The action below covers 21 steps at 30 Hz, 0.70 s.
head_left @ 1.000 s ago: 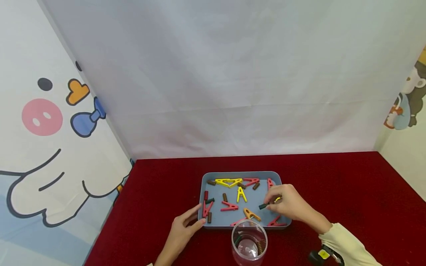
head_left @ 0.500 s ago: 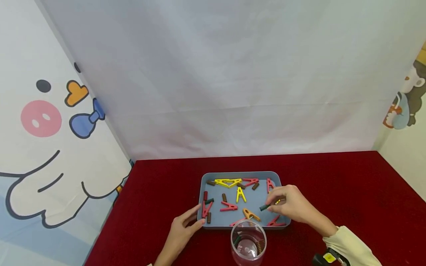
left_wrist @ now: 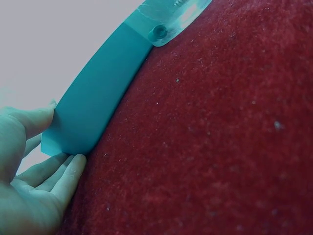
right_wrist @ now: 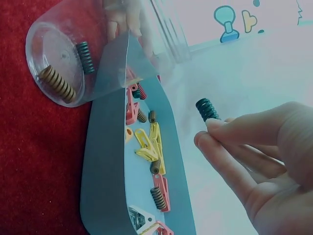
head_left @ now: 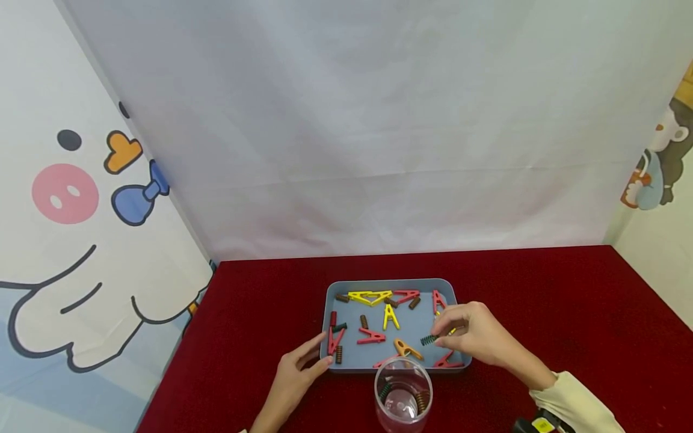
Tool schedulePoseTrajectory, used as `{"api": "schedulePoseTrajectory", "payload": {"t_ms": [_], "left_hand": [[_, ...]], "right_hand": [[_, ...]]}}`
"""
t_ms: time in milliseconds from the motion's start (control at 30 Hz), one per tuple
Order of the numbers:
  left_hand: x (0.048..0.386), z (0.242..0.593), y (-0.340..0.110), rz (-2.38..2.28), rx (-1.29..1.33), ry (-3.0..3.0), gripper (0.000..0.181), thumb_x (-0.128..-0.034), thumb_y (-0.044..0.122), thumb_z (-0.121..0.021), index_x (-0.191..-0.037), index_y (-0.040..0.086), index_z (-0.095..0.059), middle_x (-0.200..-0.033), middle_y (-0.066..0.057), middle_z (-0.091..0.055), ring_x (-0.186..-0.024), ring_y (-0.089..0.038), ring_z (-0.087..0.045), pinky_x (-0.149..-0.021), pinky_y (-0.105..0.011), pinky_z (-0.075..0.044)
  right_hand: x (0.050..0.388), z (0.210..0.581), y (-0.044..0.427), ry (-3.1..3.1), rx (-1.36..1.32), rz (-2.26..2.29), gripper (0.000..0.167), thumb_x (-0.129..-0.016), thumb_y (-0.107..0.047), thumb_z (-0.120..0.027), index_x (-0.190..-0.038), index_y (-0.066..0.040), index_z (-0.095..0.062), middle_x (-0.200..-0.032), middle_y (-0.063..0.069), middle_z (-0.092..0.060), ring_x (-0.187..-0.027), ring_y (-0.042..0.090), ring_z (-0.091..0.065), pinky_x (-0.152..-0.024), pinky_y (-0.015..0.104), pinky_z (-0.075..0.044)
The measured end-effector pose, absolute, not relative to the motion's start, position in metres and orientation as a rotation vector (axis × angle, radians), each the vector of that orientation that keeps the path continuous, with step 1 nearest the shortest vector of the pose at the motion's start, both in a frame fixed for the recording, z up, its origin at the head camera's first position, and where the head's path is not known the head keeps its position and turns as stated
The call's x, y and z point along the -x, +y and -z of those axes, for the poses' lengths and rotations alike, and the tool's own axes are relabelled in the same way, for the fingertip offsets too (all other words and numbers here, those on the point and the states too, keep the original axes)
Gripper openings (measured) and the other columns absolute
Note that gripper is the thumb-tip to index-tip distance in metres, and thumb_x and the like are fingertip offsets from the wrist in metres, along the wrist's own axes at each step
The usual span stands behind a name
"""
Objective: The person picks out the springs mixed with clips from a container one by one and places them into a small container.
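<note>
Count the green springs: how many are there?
3: the first spring is pinched by the right hand; the second spring is in the cup; the third spring lies left in the tray, by a red clip. Others may be hidden behind the hand.

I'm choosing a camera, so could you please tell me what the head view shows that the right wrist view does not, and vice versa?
Only the head view shows the back of the right hand, the cream fabric sleeve and the round pink wall print.

Only the right wrist view shows that hand's palm side and the full-height near wall of the blue-grey rectangular tray.

Both show the tray, the dark green coil spring pinched by the right hand, the clear round plastic cup and the left hand.
</note>
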State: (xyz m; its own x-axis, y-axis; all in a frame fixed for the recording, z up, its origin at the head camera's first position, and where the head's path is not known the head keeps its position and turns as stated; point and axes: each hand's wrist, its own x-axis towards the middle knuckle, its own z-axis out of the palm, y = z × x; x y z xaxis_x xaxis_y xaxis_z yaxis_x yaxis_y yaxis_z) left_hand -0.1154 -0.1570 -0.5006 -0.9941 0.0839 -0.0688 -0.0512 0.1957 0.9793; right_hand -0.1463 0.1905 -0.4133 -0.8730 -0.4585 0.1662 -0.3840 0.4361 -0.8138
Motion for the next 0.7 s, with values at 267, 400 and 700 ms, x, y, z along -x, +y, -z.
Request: {"api": "schedulePoseTrajectory", "payload": {"t_ms": [267, 400, 700], "left_hand": [[0.116, 0.498, -0.156, -1.913, -0.021, 2.363, 0.057, -0.0844, 0.029, -0.073, -0.136, 0.013, -0.054, -0.139, -0.016, -0.047, -0.12, -0.032, -0.051, -0.084, -0.028, -0.049], [0.116, 0.497, -0.156, -1.913, -0.01, 2.363, 0.056, -0.0841, 0.029, -0.073, -0.135, 0.014, -0.055, -0.14, -0.015, -0.046, -0.12, -0.031, -0.051, -0.085, -0.028, -0.049], [0.115, 0.499, -0.157, -1.915, -0.016, 2.344, 0.056, -0.0846, 0.027, -0.073, -0.136, 0.015, -0.054, -0.141, -0.015, -0.045, -0.121, -0.032, -0.05, -0.086, -0.03, -0.049]], "right_hand": [[0.142, 0.409, 0.191, 2.553, 0.754, 1.457, 0.01, -0.076, -0.008, -0.079, -0.082, -0.015, -0.074, -0.085, -0.003, -0.068, -0.079, 0.012, -0.062, -0.067, 0.028, -0.054], [0.14, 0.405, 0.19, 2.516, 0.76, 1.481, 0.008, -0.077, -0.009, -0.078, -0.083, -0.013, -0.074, -0.086, 0.0, -0.068, -0.079, 0.012, -0.063, -0.067, 0.028, -0.054], [0.132, 0.397, 0.188, 2.457, 0.784, 1.518, 0.008, -0.078, -0.011, -0.078, -0.085, -0.01, -0.074, -0.089, 0.002, -0.068, -0.078, 0.013, -0.064, -0.067, 0.029, -0.055]]}}
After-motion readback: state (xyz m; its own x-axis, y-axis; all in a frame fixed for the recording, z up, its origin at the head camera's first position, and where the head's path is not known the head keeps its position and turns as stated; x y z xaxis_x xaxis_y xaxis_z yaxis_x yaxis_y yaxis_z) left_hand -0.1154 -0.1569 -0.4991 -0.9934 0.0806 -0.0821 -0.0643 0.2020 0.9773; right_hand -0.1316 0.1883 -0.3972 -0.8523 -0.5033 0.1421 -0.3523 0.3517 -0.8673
